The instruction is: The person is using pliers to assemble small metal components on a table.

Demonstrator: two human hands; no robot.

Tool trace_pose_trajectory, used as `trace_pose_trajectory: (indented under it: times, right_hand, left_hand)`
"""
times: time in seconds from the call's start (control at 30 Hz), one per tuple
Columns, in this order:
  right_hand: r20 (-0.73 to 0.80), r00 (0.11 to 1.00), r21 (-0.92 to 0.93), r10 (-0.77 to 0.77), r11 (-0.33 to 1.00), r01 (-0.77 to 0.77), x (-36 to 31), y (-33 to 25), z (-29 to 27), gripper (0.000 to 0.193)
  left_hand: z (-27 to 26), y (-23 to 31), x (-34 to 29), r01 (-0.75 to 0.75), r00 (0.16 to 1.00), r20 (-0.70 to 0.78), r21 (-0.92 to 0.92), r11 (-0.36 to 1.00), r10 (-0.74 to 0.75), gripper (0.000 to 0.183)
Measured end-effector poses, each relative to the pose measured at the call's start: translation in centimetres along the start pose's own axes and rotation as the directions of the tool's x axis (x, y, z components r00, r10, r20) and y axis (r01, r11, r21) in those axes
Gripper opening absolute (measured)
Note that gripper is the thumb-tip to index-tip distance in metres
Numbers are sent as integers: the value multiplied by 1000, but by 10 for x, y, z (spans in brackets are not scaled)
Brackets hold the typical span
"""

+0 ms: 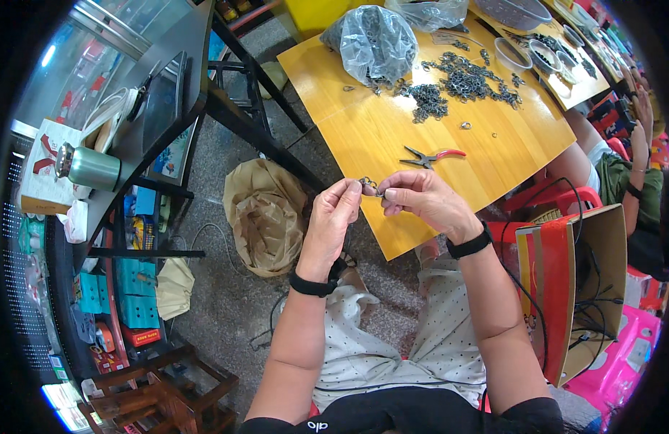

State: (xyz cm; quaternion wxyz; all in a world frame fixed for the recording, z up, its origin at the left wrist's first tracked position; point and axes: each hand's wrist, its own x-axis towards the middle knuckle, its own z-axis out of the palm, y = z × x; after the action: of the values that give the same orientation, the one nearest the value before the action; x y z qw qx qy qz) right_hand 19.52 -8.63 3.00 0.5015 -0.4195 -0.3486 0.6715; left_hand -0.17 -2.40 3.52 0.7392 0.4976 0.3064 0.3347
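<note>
My left hand and my right hand meet over the near corner of the wooden table. Thumb and forefinger of each are pinched on a small dark metal chain piece stretched between them; its exact shape is too small to make out. Just beyond the hands lie pliers with a red handle, jaws to the left. Farther back is a loose pile of dark metal clasps, with another heap beside it. A few single metal rings rest nearer me.
A clear plastic bag full of dark pieces stands on the table. Clear tubs sit at the far right, near another person. A brown paper bag is on the floor; an open carton with cables stands right.
</note>
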Motion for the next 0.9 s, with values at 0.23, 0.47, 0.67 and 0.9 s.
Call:
trace_pose_trajectory:
  times: [0.23,0.47,0.67,0.9]
  right_hand:
    - [37,998,-118,-48,992,52,3,2,4,24]
    - [0,991,-138,-132,982,130,3,-3,13,23]
    - [-9,981,-173,-192,967,188,5,2,6,17]
    - [28,974,-131,-223,965,225,5,-2,13,14]
  left_hand:
    - [0,0,-1,46,998,31,-32,998,-46,23]
    - [-4,-2,-1,50,998,38,-39,998,-49,23]
    - [0,-2,0,49,998,45,16,999,-49,23]
    - [3,-4,0,-24,999,46,205,978,15,25]
